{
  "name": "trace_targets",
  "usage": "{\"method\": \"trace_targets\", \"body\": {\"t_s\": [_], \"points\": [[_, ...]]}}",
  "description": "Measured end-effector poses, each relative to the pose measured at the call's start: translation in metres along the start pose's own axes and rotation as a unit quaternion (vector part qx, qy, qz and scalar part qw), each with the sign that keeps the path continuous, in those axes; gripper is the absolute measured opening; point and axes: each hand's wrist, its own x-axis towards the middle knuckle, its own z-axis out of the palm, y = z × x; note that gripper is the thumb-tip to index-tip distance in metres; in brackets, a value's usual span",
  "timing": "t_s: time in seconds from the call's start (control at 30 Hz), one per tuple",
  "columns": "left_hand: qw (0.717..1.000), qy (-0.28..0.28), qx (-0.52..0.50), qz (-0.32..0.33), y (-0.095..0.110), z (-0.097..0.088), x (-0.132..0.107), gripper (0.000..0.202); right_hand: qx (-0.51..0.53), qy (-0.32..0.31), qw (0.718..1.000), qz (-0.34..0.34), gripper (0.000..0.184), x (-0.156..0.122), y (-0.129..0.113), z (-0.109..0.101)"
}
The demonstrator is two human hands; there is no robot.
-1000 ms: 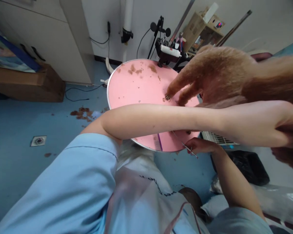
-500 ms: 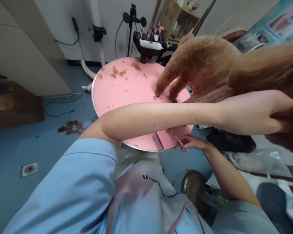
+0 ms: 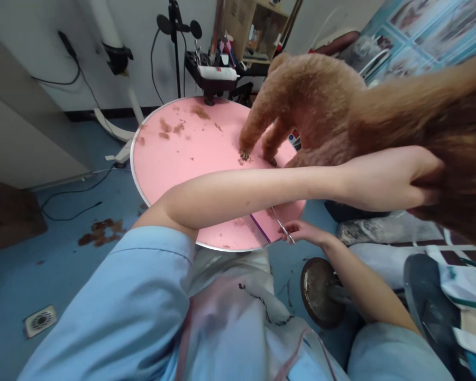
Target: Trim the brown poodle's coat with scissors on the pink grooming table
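A brown curly-haired dog (image 3: 313, 90) stands on a round pink table (image 3: 174, 174), its paws on the top. My left arm reaches across to the right, and my left hand (image 3: 408, 177) is closed in the dog's darker fur; its fingertips are buried there. Lower down, by the table's near edge, my right hand (image 3: 299, 232) holds scissors (image 3: 282, 226) by the handles. The blades point up and left, and their tips run behind my left forearm. A thin purple strip (image 3: 259, 228) lies on the table beside the scissors.
Clumps of cut hair (image 3: 166, 127) lie on the table, with more hair (image 3: 101, 232) on the floor. A tool holder with a white bottle (image 3: 218, 73) stands at the table's far edge. A round brown stool base (image 3: 321, 293) and a dark chair (image 3: 430, 296) are at my right.
The view has turned to the right, so the table and dog sit further left. My left hand keeps its hold on the dog, and the scissors stay in my right hand.
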Motion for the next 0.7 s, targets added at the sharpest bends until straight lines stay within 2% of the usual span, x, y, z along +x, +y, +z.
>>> {"method": "trace_targets", "body": {"t_s": [0.07,0.17,0.27,0.33,0.43,0.53,0.6,0.7], "points": [[1.000,-0.018,-0.008,0.000,-0.001,0.000,-0.002,0.017,0.016,0.024,1.000,-0.002,0.041,0.005,-0.001,0.002],[1.000,-0.016,-0.006,-0.009,-0.005,-0.002,-0.007,0.016,0.017,-0.016,1.000,-0.014,0.037,0.011,0.000,0.014],[1.000,0.011,0.000,-0.022,-0.008,-0.004,-0.016,0.017,0.042,-0.045,0.996,-0.058,0.034,0.006,0.012,0.043],[1.000,0.019,-0.008,-0.020,-0.007,-0.002,-0.023,0.017,0.104,-0.044,0.990,-0.087,0.036,-0.002,0.024,0.070],[1.000,-0.010,-0.019,0.000,-0.002,0.005,-0.029,0.016,0.217,-0.012,0.967,-0.132,0.039,-0.008,0.042,0.110],[0.999,-0.040,-0.006,0.000,0.004,0.018,-0.028,0.015,0.289,0.106,0.938,-0.161,0.033,0.003,0.048,0.138],[1.000,-0.025,0.008,-0.017,0.006,0.026,-0.022,0.014,0.344,0.162,0.908,-0.176,0.038,0.016,0.042,0.147],[0.998,0.038,0.035,-0.045,0.003,0.036,-0.011,0.015,0.420,0.136,0.871,-0.213,0.036,0.035,0.023,0.154]]}}
